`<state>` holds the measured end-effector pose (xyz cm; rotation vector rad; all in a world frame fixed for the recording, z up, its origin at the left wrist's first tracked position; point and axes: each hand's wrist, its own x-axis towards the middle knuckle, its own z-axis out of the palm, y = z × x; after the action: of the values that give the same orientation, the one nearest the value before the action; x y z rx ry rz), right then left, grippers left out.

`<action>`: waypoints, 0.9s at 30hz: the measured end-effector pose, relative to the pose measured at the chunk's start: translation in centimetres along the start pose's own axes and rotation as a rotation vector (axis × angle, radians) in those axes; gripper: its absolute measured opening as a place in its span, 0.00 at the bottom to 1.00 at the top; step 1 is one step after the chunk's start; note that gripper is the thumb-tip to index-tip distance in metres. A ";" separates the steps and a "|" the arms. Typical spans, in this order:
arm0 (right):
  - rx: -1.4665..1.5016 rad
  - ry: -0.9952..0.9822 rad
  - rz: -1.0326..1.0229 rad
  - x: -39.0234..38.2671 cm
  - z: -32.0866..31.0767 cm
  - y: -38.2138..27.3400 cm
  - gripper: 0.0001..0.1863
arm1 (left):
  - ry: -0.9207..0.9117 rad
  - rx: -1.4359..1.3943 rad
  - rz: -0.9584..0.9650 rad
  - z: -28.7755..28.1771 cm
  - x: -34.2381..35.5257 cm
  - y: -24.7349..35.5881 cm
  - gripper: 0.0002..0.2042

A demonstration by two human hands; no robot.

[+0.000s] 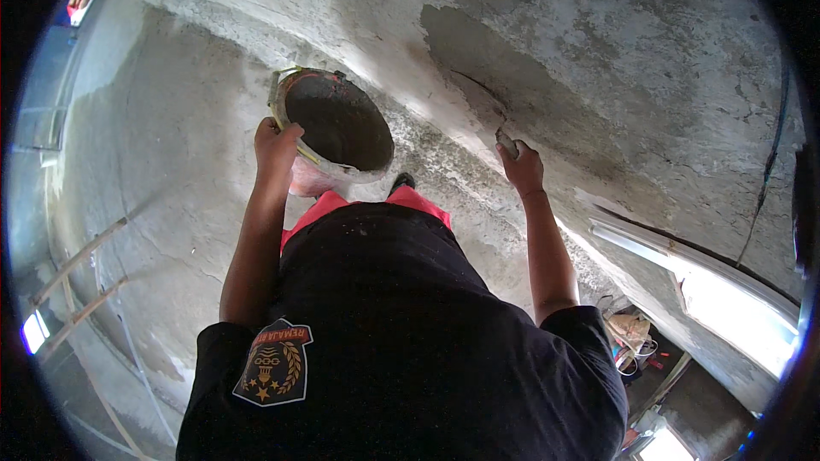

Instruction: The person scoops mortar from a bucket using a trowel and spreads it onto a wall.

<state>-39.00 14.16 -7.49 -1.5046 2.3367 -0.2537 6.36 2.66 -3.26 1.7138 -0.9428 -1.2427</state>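
Observation:
A round, cement-stained bucket (342, 124) with a dark inside hangs at the upper middle, tipped toward me. My left hand (278, 145) grips its near left rim, by a yellowish handle. On the right, my right hand (523, 162) is closed on a grey, cement-smeared tool handle (507, 141) close to the rough plastered wall (598, 51). A thin dark line runs up-left from the handle; I cannot tell whether it is the tool's blade or a crack.
My dark shoe (402, 182) stands on the grey concrete floor (171, 205). Poles (84, 256) stand at the left. A bright window (726, 307) is in the right wall, with a pile of bags and assorted items (630, 333) at lower right.

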 end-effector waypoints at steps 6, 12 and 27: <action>0.046 -0.042 0.060 -3.8 1.8 0.1 0.26 | -0.008 -0.031 0.011 -0.8 -1.3 -0.3 0.13; 0.150 -0.076 -0.065 -0.4 1.9 -1.4 0.25 | 0.007 -0.051 0.008 -1.6 -1.5 -0.5 0.12; -0.109 0.027 -0.081 1.3 1.6 -0.3 0.28 | 0.020 0.054 -0.004 -3.3 -1.6 -2.1 0.15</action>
<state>-38.64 12.96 -9.13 -1.6594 2.3474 -0.1707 9.42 5.56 -3.95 1.7678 -0.9696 -1.2103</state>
